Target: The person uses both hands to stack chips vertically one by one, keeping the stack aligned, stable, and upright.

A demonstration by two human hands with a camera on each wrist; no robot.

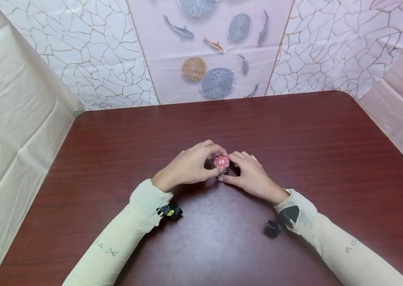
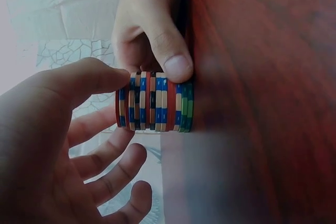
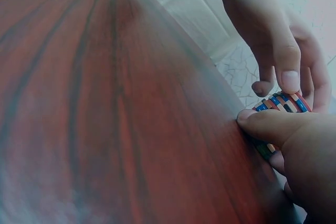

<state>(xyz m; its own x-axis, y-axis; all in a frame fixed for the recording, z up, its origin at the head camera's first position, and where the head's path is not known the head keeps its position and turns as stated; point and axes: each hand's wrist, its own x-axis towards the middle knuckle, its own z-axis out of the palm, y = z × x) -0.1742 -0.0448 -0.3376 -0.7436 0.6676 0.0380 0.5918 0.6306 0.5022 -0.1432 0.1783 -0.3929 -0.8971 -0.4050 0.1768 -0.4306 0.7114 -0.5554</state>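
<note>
A stack of poker chips (image 1: 221,162) stands upright on the table, topped by a red chip marked 10. My left hand (image 1: 192,165) pinches the upper end between thumb and index finger; its other fingers are spread and loosely bent in the left wrist view. From the other side my right hand (image 1: 253,174) grips the lower part, its thumb (image 2: 177,68) just above the green chips at the bottom. Blue, tan, red and black edges line the chip stack (image 2: 155,103). In the right wrist view the right thumb covers part of the chips (image 3: 283,102).
The dark red wooden table (image 1: 133,135) extends around the hands on all sides. Behind it hangs a patterned cloth (image 1: 222,51) with fish and round motifs, and pale cloth (image 1: 15,119) drapes along the left side. Each wrist carries a small black camera (image 1: 272,229).
</note>
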